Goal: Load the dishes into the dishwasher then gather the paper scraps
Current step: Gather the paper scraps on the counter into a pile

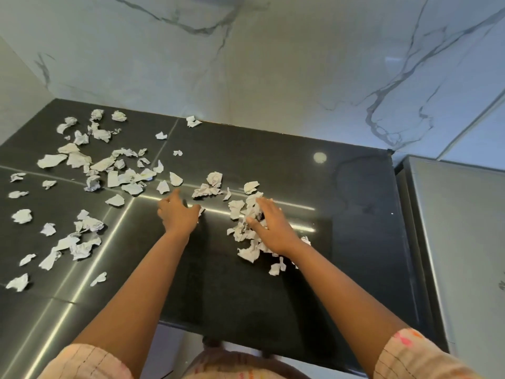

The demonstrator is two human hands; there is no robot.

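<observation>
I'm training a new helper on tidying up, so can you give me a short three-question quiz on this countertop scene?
1. True or false: the right hand rests on a pile of paper scraps.
2. Where do most of the scattered scraps lie on the dark countertop? A) to the left of both hands B) to the right of both hands C) against the steel appliance
3. Fill in: the left hand reaches over the countertop with its fingers ____.

Key: 1 true; 2 A; 3 spread, holding nothing that shows.
</observation>
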